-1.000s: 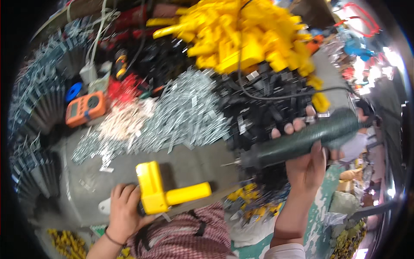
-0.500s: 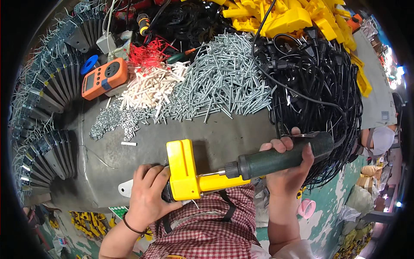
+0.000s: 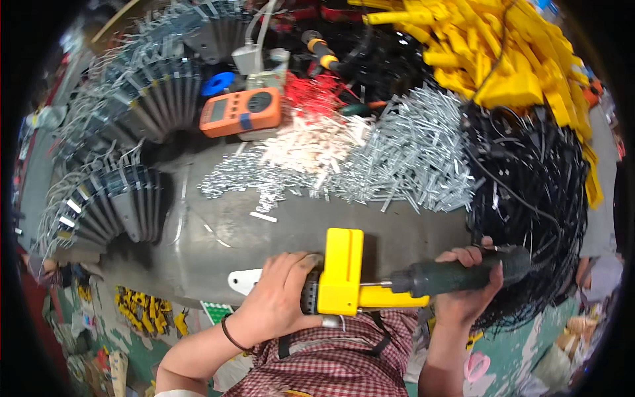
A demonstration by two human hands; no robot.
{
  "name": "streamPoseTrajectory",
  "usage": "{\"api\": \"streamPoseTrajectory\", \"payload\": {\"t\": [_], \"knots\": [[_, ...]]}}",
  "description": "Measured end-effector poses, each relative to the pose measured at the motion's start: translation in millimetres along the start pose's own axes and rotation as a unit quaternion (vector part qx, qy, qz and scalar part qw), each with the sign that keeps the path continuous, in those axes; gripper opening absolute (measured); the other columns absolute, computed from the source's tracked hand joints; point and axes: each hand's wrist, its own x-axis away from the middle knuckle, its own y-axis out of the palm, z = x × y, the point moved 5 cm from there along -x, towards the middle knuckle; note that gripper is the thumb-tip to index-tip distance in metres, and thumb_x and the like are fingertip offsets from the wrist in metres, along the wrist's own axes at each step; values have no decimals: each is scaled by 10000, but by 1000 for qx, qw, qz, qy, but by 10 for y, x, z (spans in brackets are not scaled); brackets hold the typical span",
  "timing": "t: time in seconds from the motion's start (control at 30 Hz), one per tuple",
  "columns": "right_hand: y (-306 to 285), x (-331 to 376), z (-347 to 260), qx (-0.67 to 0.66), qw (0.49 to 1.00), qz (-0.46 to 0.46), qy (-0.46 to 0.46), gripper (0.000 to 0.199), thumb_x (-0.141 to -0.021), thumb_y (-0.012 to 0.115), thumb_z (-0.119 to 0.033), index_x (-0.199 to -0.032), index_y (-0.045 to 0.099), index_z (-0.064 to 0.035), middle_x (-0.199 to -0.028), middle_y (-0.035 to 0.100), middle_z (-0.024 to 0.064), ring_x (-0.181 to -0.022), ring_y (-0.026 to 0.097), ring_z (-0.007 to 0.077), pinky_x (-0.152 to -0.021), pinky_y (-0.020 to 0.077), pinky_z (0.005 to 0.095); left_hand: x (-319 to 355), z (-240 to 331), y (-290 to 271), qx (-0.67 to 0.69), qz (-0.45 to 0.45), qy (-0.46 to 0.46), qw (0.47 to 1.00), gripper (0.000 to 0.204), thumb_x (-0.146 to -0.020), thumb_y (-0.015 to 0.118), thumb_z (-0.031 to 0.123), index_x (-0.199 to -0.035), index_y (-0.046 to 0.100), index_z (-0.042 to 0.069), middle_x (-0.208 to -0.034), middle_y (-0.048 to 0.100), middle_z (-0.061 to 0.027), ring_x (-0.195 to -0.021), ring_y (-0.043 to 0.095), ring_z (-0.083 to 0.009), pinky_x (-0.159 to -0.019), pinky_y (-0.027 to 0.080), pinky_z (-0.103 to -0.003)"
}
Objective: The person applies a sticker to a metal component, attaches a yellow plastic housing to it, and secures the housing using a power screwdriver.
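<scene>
My left hand [image 3: 281, 294] is wrapped round the black end of a yellow plastic housing [image 3: 342, 271], which has a long yellow handle part reaching right. A pale metal plate with a hole [image 3: 245, 281] sticks out left of my fingers. My right hand [image 3: 468, 291] grips a dark green electric screwdriver [image 3: 456, 276], held level and pointing left. Its thin bit runs just above the handle part toward the housing's right side. Motion blur hides whether the tip touches a screw there.
Behind lie piles of long screws [image 3: 423, 152], small nuts [image 3: 228, 175], whitish sleeves [image 3: 307, 149], yellow housings [image 3: 509, 73] and black cords [image 3: 529, 172]. An orange meter [image 3: 239, 112] stands beside them. Fanned metal blades with wires [image 3: 126, 205] line the left.
The whole view has swung, so the bench and both hands sit farther right and lower in the picture. The grips and the screwdriver's place against the housing look much the same.
</scene>
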Motion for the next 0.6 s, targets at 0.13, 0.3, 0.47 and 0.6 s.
{"api": "streamPoseTrajectory", "payload": {"t": [0.13,0.3,0.47,0.6], "knots": [[-39,21,6,1,1000,-9,5,400,-852,578,-258,-1211,476,-115,-809,435,10,-808,434,147,-875,364,388,-89,-460,-401,91,129,-59,986,412,-714,756,165,-1037,537,35,-1043,575,-152,-1001,545,-362,-866,439,-419],[-44,16,54,3,1000,-25,14,422,-869,573,-263,-1243,468,-98,-855,493,33,-839,465,165,-899,374,402,-305,-832,-595,-155,148,-68,974,221,-703,618,-71,-889,566,37,-904,608,-109,-875,588,-289,-758,486,-345],[-38,-3,50,9,999,-27,20,428,-873,571,-266,-1252,464,-100,-858,502,34,-846,472,168,-903,377,405,-429,-629,-630,-241,63,58,967,120,-721,544,31,-840,529,36,-863,580,-93,-861,572,-275,-722,492,-367],[-4,0,41,10,1000,-25,17,418,-876,569,-271,-1245,465,-103,-849,498,30,-832,469,167,-900,382,403,-363,-533,-574,-250,32,101,963,141,-698,613,10,-822,551,40,-840,592,-88,-824,583,-259,-715,492,-335]]}}
